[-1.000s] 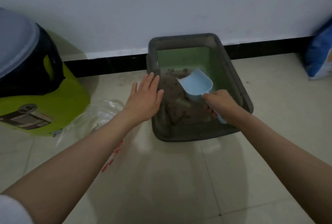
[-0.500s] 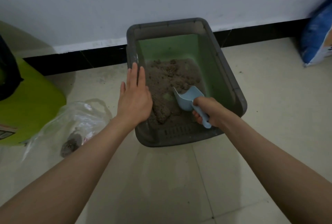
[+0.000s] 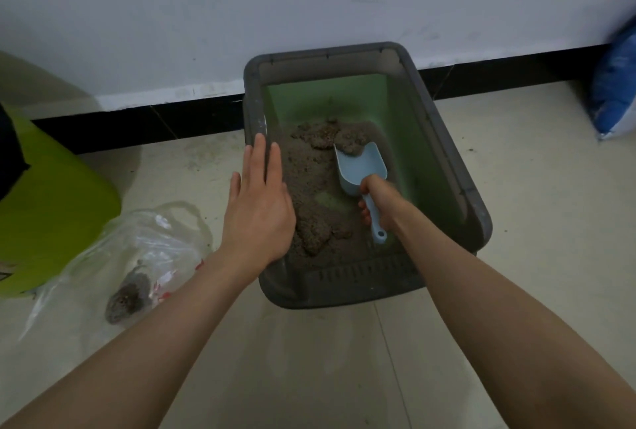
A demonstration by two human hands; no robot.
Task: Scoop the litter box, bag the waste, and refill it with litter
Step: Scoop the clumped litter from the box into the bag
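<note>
Seen from above: left hand [image 3: 258, 211] flat, fingers straight, steadying left rim of litter box [image 3: 457, 167] on floor by far wall; right hand [image 3: 380, 203] clenched around blue scoop [image 3: 361, 167], digging into far clumps; waste bag [image 3: 137, 256] left.

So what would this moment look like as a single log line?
stage: scooping | right hand: grips scoop in litter box | left hand: flat on rim | bag: holds waste

Left hand [image 3: 258, 211] lies flat, fingers straight; right hand [image 3: 380, 203] curled in a tight grip.
</note>
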